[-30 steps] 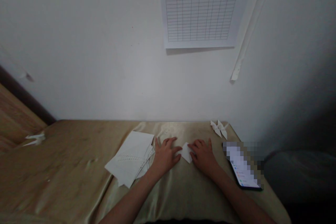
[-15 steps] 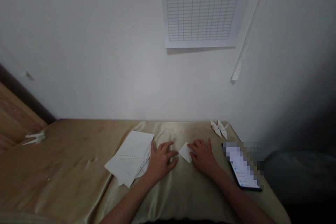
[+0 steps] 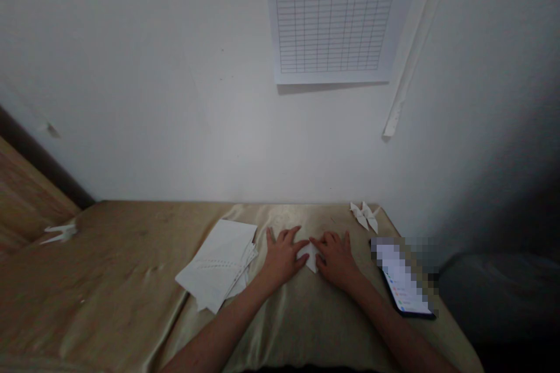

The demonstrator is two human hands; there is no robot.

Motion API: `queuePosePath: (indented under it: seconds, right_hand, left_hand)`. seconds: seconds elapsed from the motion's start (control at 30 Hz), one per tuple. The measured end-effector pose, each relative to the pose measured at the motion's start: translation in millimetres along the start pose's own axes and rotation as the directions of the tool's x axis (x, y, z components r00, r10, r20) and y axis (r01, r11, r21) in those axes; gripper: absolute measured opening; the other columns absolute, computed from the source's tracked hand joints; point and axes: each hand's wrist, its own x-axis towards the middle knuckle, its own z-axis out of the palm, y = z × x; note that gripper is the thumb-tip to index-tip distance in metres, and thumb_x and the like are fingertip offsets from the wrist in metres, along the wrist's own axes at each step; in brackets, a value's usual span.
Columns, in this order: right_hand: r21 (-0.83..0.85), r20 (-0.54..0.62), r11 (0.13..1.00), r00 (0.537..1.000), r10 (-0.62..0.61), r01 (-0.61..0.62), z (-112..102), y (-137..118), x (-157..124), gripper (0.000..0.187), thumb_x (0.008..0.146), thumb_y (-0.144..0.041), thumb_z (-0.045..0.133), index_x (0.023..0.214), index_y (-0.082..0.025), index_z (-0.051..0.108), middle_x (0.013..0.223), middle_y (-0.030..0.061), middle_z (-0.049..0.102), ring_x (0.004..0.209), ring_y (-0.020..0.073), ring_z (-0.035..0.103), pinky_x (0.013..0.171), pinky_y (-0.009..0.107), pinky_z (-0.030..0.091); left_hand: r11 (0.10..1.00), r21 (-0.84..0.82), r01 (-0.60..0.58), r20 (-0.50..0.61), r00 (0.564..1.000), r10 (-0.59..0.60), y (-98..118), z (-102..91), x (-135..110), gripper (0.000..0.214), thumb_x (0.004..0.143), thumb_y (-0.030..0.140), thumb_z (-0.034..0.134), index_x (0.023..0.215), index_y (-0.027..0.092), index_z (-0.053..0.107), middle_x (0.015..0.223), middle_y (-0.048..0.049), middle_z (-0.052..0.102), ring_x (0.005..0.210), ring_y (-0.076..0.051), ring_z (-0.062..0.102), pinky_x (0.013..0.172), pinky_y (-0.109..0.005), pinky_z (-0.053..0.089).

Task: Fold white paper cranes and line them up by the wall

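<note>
A small folded white paper [image 3: 311,256] lies on the gold satin-covered table [image 3: 131,280], between my two hands. My left hand [image 3: 283,256] lies flat with fingers spread, its fingertips pressing the paper's left side. My right hand [image 3: 336,257] rests on the paper's right side, fingers bent and pressing down. Most of the paper is hidden under the fingers.
A stack of white sheets [image 3: 219,262] lies left of my left hand. Two folded paper figures [image 3: 365,214] sit at the table's far right corner, a phone [image 3: 405,285] at the right edge. Another paper figure [image 3: 59,232] lies far left. A wall chart [image 3: 335,26] hangs above.
My left hand drew back to the left from the paper, then came back onto it. Both hands now meet over the paper, covering more of it.
</note>
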Motion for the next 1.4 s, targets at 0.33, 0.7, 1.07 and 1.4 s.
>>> queuePosePath:
  seconds: [0.33,0.7,1.07,1.4]
  right_hand:
    - [-0.067,-0.056,0.998,0.998,-0.02,0.016,-4.4,-2.6,3.4,0.043,0.087,-0.034,0.054,0.13,-0.031,0.059,0.121,0.0087,0.06,0.127,0.0301,0.043,0.115,0.065,-0.003]
    - [-0.172,-0.108,0.984,0.991,-0.073,0.054,-13.9,7.1,-8.7,0.026,0.091,-0.032,0.053,0.109,-0.027,0.072,0.115,0.0083,0.063,0.126,0.0268,0.045,0.119,0.06,-0.001]
    - [-0.161,-0.199,0.985,0.976,-0.09,0.058,-17.4,14.7,-9.5,0.023,0.09,-0.03,0.058,0.079,-0.025,0.077,0.097,0.0062,0.068,0.116,0.025,0.053,0.12,0.058,0.002]
    - [-0.123,-0.238,0.991,0.971,0.016,-0.047,-15.5,13.5,-10.5,0.02,0.092,-0.027,0.054,0.087,-0.022,0.072,0.099,0.0073,0.068,0.108,0.026,0.057,0.118,0.062,0.006]
  left_hand:
    - [0.999,0.01,0.043,-0.031,0.999,-0.042,1.3,1.6,-1.2,0.04,0.087,0.051,0.064,0.126,0.045,0.062,0.151,-0.0041,0.045,0.133,-0.035,0.042,0.11,-0.078,0.006]
    - [0.998,0.005,0.069,-0.052,0.996,-0.068,0.5,4.5,-1.6,0.038,0.085,0.053,0.065,0.122,0.046,0.065,0.151,-0.004,0.044,0.137,-0.036,0.037,0.109,-0.078,0.003]
    - [0.995,-0.02,0.095,0.008,0.995,-0.095,1.8,4.0,-4.4,0.043,0.086,0.055,0.062,0.128,0.047,0.061,0.154,-0.0035,0.041,0.141,-0.037,0.033,0.111,-0.076,-0.005]
    - [0.995,-0.072,0.075,0.079,0.994,-0.069,-1.0,9.3,-12.1,0.066,0.081,0.069,0.06,0.141,0.044,0.049,0.161,-0.0096,0.029,0.146,-0.039,0.027,0.111,-0.074,-0.009]
